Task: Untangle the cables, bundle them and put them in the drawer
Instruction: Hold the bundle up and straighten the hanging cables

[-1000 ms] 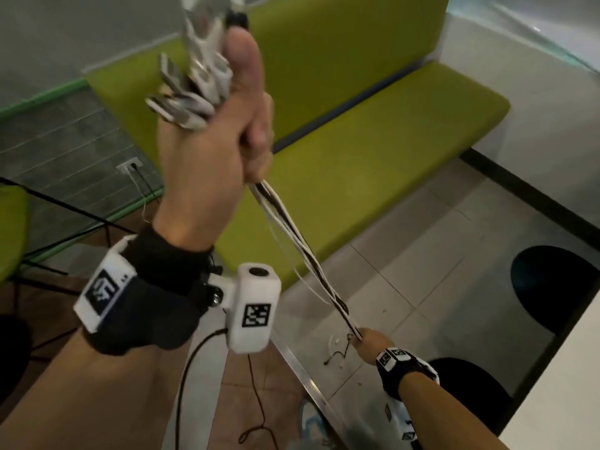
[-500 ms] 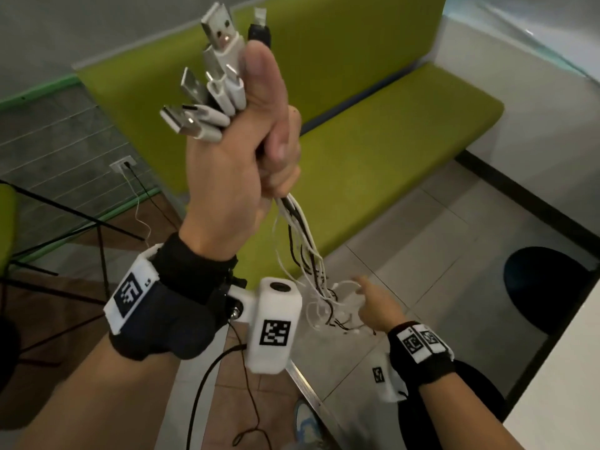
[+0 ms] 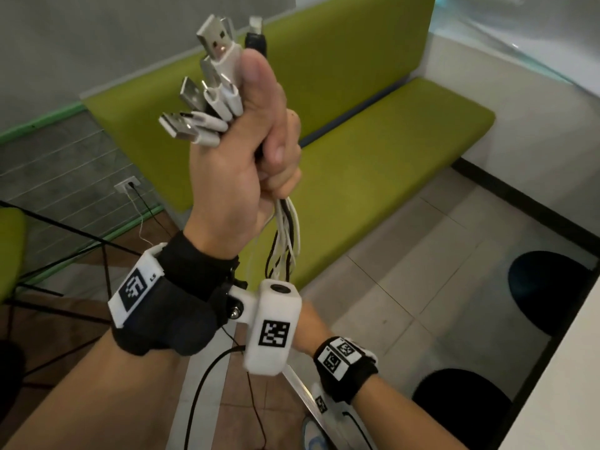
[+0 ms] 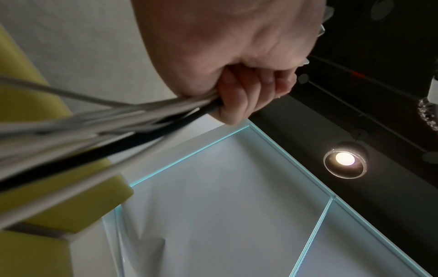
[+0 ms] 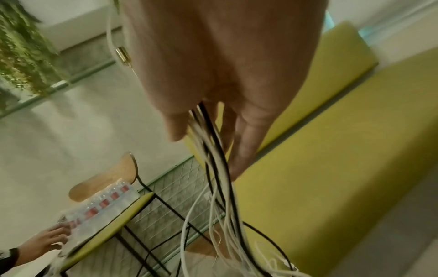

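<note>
My left hand (image 3: 259, 134) is raised in front of me and grips a bundle of white and black cables (image 3: 285, 241). Several USB plugs (image 3: 211, 92) fan out above the fist. In the left wrist view its fingers (image 4: 237, 97) are curled tight round the cables (image 4: 113, 131). The strands hang slack below the fist. My right hand (image 3: 306, 323) is lower and mostly hidden behind the left wrist camera. In the right wrist view the cables (image 5: 220, 168) run out between the thumb and fingers of my right hand (image 5: 225, 75), which holds them. A gold-tipped plug (image 5: 123, 56) shows beside it.
A green bench (image 3: 373, 164) stands ahead against the wall. Black round stools (image 3: 548, 287) and a white table edge (image 3: 568, 384) are on the right. A wire-legged chair (image 5: 106, 178) carries a bottle pack (image 5: 102, 204), which another person's hand (image 5: 47, 238) touches.
My right hand rose from the far end of the taut cables to just below my left wrist. The cables went slack and looped. The left hand lowered a little.
</note>
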`<action>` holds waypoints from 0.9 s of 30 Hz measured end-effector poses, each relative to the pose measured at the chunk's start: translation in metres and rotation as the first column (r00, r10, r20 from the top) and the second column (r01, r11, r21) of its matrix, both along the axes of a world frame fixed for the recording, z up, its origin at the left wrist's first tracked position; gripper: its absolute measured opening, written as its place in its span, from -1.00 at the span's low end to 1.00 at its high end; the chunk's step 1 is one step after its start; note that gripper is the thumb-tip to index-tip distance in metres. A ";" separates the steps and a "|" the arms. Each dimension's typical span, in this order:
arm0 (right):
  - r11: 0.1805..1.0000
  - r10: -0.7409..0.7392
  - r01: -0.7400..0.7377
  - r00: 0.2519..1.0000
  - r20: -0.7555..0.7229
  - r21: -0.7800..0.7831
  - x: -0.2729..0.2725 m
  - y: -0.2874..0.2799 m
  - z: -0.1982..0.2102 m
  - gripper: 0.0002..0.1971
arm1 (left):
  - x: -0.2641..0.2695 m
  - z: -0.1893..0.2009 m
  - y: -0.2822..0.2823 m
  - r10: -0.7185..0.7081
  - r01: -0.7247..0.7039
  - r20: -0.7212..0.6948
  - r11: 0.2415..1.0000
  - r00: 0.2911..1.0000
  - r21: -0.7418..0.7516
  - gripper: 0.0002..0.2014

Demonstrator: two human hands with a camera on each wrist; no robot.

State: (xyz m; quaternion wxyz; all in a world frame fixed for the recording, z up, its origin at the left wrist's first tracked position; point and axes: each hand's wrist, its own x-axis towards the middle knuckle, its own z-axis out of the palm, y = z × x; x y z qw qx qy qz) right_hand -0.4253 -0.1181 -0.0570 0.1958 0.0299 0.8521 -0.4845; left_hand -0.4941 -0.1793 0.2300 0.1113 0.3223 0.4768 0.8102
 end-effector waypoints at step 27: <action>0.891 -0.036 -0.193 0.871 0.490 0.410 0.054 0.099 -0.060 -0.06 | 0.009 -0.004 0.014 0.114 -0.114 -0.013 0.990 0.993 -0.085 -0.48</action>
